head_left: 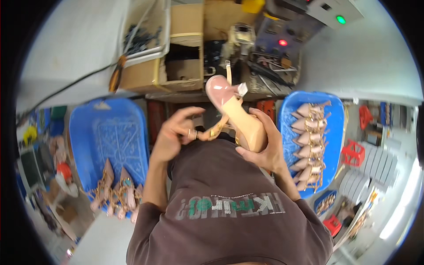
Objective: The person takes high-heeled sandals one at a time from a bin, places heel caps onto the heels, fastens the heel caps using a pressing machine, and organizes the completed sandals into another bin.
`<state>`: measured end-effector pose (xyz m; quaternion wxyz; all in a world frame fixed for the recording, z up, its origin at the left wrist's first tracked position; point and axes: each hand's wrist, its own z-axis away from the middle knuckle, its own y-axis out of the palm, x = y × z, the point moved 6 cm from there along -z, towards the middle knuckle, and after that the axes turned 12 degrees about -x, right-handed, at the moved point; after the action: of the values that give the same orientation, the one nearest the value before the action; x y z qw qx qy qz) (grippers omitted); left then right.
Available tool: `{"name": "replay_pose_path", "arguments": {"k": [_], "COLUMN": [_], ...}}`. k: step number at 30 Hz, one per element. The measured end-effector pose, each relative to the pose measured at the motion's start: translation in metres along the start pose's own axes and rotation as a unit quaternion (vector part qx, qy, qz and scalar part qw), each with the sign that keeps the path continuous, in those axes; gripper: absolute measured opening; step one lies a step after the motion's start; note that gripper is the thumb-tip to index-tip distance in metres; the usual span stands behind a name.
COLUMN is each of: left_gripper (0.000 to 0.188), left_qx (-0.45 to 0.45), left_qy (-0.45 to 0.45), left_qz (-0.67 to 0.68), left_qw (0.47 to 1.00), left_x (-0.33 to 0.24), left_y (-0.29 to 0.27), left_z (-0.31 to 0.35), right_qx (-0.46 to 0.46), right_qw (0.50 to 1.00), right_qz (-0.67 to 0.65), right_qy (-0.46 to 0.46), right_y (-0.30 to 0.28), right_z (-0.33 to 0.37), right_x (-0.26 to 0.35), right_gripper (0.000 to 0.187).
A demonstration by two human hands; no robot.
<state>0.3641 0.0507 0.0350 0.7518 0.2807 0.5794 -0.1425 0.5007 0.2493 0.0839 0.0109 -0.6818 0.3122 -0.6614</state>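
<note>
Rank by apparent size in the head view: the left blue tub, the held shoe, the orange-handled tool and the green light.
1. Left blue tub
2. Held shoe
3. Orange-handled tool
4. Green light
No two look alike.

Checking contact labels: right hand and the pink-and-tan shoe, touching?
Touching. The head view shows the right hand wrapped around the lower end of the shoe, no gap between them.

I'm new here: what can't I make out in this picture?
In the head view:
Left hand: blurred, so whether it touches the gold strap is unclear.
Shoe: the right hand covers part of it, and its far side is turned away.
Dark pieces, top left: too small to identify.
Shirt: cut off by the lower edge.
</note>
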Motion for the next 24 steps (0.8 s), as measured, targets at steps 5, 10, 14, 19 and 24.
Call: {"name": "replay_pose_path", "arguments": {"k": [5,10,14,19,24], "left_gripper": [0.02,0.024,0.019,0.014,0.01], "left_qx": [-0.037,-0.078,-0.142,-0.18,-0.179], "left_qy": [0.02,-0.013,-0.058,-0.044,-0.08], "left_qz": [-0.118,-0.035,0.026,0.086,0.151], "left_qw": [0.992,0.996,0.988,0.979,0.969], "left_x": [0.004,0.009,0.032,0.078,0.077], "left_y": [0.054,0.049,0.009,-0.037,-0.033], "left_z": [-0.063,-0.133,-0.161,-0.181,-0.198], "right_qx": [-0.254,-0.342,-0.351,-0.318,-0.31], "right_qw": [0.95,0.912,0.915,0.918,0.917], "right_qz": [0.169,0.227,0.196,0.238,0.252], "right_qy": [0.059,-0.018,-0.015,-0.015,0.0], "right_y": [-0.017,-0.008,-0.001,0.002,0.006], "right_z": [0.006,-0.06,-0.09,-0.102,-0.108], "right_x": [0.004,0.005,0.004,0.013,0.017], "right_gripper": [0.088,0.074,0.069,0.067,0.067]}}
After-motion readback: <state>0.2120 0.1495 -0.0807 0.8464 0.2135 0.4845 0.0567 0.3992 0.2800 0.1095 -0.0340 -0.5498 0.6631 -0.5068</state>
